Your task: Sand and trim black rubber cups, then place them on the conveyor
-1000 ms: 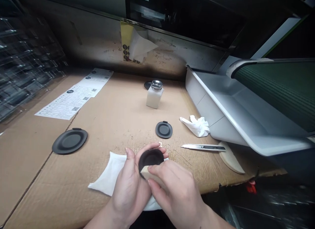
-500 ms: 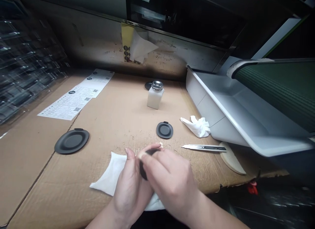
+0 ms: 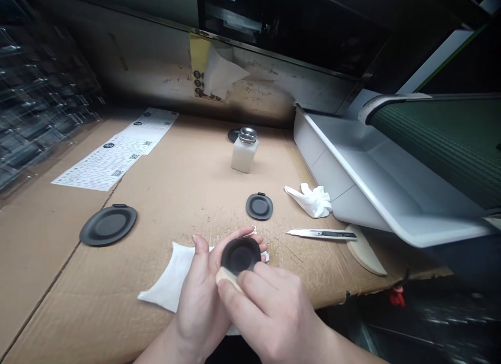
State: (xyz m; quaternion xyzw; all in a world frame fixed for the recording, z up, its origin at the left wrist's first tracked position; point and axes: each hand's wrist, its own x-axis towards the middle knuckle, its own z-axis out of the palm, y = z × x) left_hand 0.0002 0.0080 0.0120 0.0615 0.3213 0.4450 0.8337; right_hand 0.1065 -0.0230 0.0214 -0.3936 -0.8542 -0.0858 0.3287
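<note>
Cupped in the left hand (image 3: 203, 296), fingers curled round the rim: a black disc (image 3: 240, 254), round, matte, shallow-dished, held just above the near edge of the cardboard (image 3: 176, 197). Pinched in the right hand (image 3: 270, 312): a beige block (image 3: 226, 276), pressed on the disc's lower rim. Beneath, a soft white cloth (image 3: 168, 283) on the rough, scuffed board. Beyond, a small lid (image 3: 259, 206) and a large lid (image 3: 108, 225), both black, tabbed. Farther back, a white square bottle (image 3: 245, 152), metal-capped; at left, a printed sheet (image 3: 113, 157) with QR codes, text unreadable.

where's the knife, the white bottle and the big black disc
knife (image 3: 321, 233), head view, mid body
white bottle (image 3: 243, 156), head view, white body
big black disc (image 3: 108, 225), head view, its centre
</note>
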